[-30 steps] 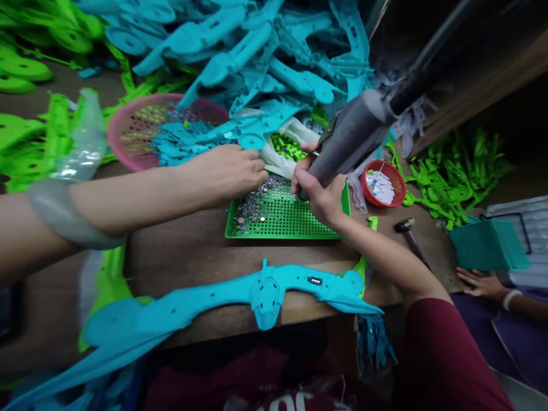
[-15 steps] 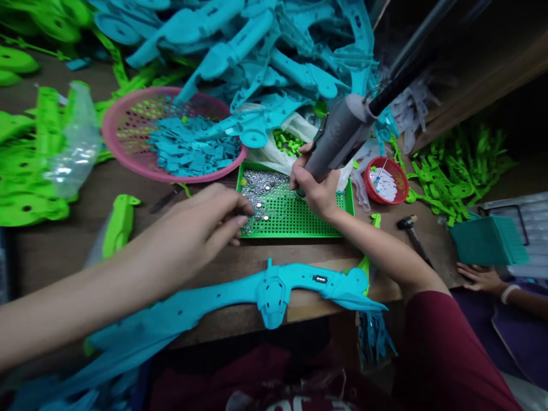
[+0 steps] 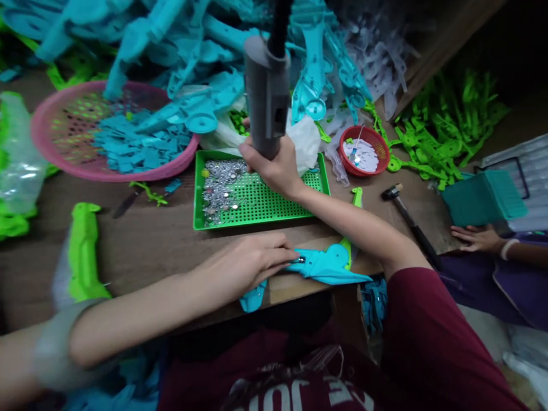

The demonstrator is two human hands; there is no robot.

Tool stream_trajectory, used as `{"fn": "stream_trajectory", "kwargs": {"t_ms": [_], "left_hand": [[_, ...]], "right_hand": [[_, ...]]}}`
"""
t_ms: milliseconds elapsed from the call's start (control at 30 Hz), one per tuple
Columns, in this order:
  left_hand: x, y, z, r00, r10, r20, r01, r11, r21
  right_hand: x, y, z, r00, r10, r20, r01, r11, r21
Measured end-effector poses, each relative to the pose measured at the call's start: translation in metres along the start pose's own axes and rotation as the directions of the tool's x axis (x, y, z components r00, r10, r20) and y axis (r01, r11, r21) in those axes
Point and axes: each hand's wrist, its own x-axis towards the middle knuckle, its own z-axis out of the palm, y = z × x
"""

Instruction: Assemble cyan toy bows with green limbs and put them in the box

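My right hand [image 3: 280, 171] is wrapped round a grey electric screwdriver [image 3: 264, 94], held upright over the green perforated tray [image 3: 278, 208]; its lower end is hidden by the hand. Small metal screws [image 3: 218, 185] fill the tray's left side. My left hand [image 3: 259, 258] lies over the long blue plastic toy-gun piece [image 3: 327, 261] at the table's front edge. Its fingertips are pressed together beside a small slot with shiny metal in it; whatever they hold is too small to make out. My hand and forearm cover much of the blue piece.
A pink basket [image 3: 47, 134] holds small blue parts. Behind it lie heaped blue plastic pieces [image 3: 171, 34]. A red basket [image 3: 379, 162], a hammer [image 3: 409, 220] and green parts [image 3: 449, 123] are to the right. A co-worker's hand [image 3: 482, 237] rests near a teal box [image 3: 483, 197].
My left hand has moved from the screws in the tray down to the blue piece. The screwdriver, still in my right hand, has swung from tilted to upright. The camera view has shifted.
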Motion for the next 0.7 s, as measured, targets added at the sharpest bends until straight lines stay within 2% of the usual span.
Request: {"fn": "stream_trajectory", "kwargs": {"t_ms": [67, 133, 233, 333, 400, 500, 700], "left_hand": [[0.000, -0.001, 0.005, 0.998, 0.051, 0.020, -0.052, 0.998, 0.036], [-0.002, 0.001, 0.009, 0.999, 0.043, 0.018, -0.044, 0.995, 0.094], [-0.006, 0.005, 0.013, 0.999, 0.043, 0.001, -0.042, 0.956, 0.289], [-0.010, 0.007, 0.018, 0.982, 0.187, -0.007, -0.161, 0.864, 0.478], [-0.012, 0.007, 0.022, 0.951, 0.307, -0.043, -0.233, 0.798, 0.556], [-0.016, 0.007, 0.025, 0.916, 0.395, -0.068, -0.270, 0.734, 0.623], [-0.019, 0.010, 0.024, 0.938, 0.346, -0.029, -0.256, 0.745, 0.616]], "right_hand": [[0.000, 0.002, 0.002, 0.999, -0.032, -0.013, 0.032, 0.999, 0.000], [0.000, 0.002, 0.004, 0.998, -0.057, -0.018, 0.057, 0.998, -0.001], [0.001, -0.001, 0.003, 0.994, -0.103, -0.024, 0.103, 0.995, 0.001], [0.001, -0.005, 0.002, 0.986, -0.167, -0.032, 0.166, 0.986, -0.014], [0.001, -0.006, 0.001, 0.979, -0.198, -0.046, 0.197, 0.980, -0.029], [0.002, -0.006, 0.002, 0.973, -0.224, -0.060, 0.220, 0.974, -0.057], [0.003, -0.007, 0.002, 0.979, -0.201, -0.024, 0.196, 0.972, -0.129]]}}
